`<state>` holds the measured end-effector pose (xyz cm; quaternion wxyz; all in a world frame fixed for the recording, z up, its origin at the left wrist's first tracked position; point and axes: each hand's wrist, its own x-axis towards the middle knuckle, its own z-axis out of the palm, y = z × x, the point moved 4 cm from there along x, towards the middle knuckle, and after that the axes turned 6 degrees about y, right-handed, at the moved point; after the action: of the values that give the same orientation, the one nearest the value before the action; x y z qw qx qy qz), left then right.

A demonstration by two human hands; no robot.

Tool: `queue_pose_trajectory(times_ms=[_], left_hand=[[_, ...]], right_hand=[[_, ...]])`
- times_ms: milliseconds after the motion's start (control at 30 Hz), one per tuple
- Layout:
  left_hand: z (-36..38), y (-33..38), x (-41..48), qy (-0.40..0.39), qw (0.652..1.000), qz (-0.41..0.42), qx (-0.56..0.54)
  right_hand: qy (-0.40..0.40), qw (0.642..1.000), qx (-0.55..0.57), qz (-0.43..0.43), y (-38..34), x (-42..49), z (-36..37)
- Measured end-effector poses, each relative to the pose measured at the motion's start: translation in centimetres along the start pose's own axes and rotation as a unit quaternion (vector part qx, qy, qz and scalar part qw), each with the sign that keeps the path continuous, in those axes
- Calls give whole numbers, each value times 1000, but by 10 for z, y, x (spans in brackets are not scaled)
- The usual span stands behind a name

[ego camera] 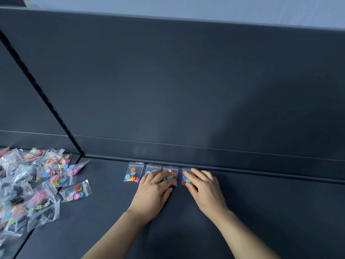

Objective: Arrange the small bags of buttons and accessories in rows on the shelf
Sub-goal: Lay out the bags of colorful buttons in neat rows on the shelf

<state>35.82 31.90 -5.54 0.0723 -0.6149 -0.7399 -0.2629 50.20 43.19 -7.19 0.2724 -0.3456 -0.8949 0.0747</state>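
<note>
Several small clear bags of coloured buttons lie in a row along the back of the dark shelf (261, 212). The leftmost bag (133, 172) lies uncovered. My left hand (154, 186) rests flat with straight fingers over the second bag (153, 168) and third bag (170, 171). My right hand (204, 184) presses its fingers on the fourth bag (185, 176) at the right end of the row. A loose pile of button bags (31, 184) lies on the shelf to the left.
A single bag (75, 191) lies apart at the pile's right edge. The shelf's dark back panel (186, 90) rises behind the row. A slotted upright (43, 94) divides the left bay from this one. Bare shelf stretches to the right of my right hand.
</note>
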Motion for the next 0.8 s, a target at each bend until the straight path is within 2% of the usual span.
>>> queue_pose_trajectory(times_ms=[100,200,300,367,467,600,800], left_hand=[[-11,1,-1,13,998,-49,-45],[-31,-6,-10,46,987,-129,-85],[-60,-19,-32,107,960,-228,-125],[-82,-31,-53,155,935,-281,-152],[-117,-59,-87,222,898,-342,-167],[-167,-108,-133,285,858,-394,-165],[-243,-201,-190,329,817,-444,-164]], right_hand=[[11,998,52,28,0,3,-9],[35,982,166,85,-6,12,-14],[10,926,310,214,-23,22,-15],[-13,889,376,260,-44,28,-15],[-23,858,434,275,-83,37,-10],[-66,833,478,271,-146,46,15],[-97,831,488,249,-261,52,60]])
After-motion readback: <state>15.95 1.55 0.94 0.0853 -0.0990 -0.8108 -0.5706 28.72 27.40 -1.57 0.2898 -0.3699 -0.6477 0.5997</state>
